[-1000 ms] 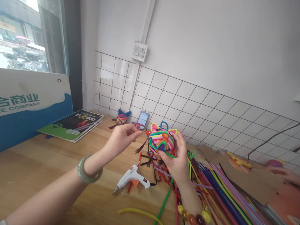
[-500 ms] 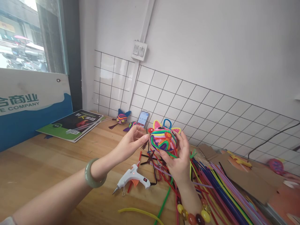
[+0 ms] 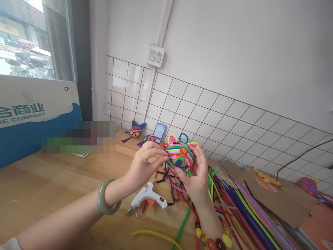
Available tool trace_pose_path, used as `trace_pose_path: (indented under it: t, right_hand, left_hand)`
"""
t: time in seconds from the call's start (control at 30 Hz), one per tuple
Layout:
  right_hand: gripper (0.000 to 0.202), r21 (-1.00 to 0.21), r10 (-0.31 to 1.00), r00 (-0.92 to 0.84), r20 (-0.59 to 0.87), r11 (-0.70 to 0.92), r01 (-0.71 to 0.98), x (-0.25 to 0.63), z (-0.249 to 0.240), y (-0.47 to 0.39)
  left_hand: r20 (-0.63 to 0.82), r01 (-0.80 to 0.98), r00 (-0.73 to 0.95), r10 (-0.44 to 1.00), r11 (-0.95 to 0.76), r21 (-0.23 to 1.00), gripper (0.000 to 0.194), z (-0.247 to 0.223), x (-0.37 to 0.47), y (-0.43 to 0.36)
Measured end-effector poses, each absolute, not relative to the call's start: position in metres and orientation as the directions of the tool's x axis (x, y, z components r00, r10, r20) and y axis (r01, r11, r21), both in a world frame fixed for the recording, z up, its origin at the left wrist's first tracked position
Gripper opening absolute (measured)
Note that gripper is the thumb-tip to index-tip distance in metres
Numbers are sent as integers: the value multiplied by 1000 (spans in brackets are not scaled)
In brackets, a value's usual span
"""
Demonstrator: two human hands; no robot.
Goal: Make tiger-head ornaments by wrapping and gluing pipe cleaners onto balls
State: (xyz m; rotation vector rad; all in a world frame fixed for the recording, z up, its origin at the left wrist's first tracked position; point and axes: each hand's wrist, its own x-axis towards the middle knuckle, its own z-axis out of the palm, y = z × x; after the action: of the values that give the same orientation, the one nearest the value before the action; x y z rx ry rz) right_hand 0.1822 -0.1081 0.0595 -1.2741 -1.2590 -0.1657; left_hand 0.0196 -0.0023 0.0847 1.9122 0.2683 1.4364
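Note:
A cat-head ornament (image 3: 180, 157) made of bright striped pipe cleaners is held up over the table, with pink-and-yellow ears and a blue loop on top. My right hand (image 3: 197, 178) grips it from the right and below, thumb in front. At its left edge, thumb and fingers of my left hand (image 3: 148, 161) are pinched together against it. Their tips meet the pipe-cleaner surface, and any small piece between them is too small to make out. Below my hands a white glue gun (image 3: 149, 198) lies on the table with its red light on.
Loose pipe cleaners (image 3: 247, 211) spread across the right side beside cardboard (image 3: 281, 201). A yellow pipe cleaner (image 3: 156, 234) lies in front. At the back are a blue-eared cat ornament (image 3: 137, 130) and a propped phone (image 3: 159, 132), before a wire grid (image 3: 203, 104) along the wall.
My left hand has moved slightly right and its fingertips have closed in on the ornament's left edge. The ornament has shifted a little left in my right hand's grip.

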Motion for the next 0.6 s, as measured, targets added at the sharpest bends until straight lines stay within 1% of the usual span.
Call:
trace_pose_path:
  t: [0.17, 0.23, 0.47, 0.6]
  right_hand:
    - [80, -556, 530, 323, 784, 366, 746, 180, 57, -108]
    - [81, -548, 531, 316, 786, 362, 754, 180, 57, -108]
    - [82, -522, 535, 287, 795, 359, 774, 179, 58, -108]
    - [83, -515, 542, 279, 793, 351, 782, 181, 56, -108]
  left_hand:
    - [667, -250, 430, 608, -630, 735, 16, 86, 20, -3]
    - [651, -253, 454, 608, -613, 749, 18, 87, 20, -2]
    - [686, -258, 480, 546, -659, 706, 17, 88, 18, 2]
    - [696, -273, 493, 522, -667, 693, 21, 89, 17, 1]
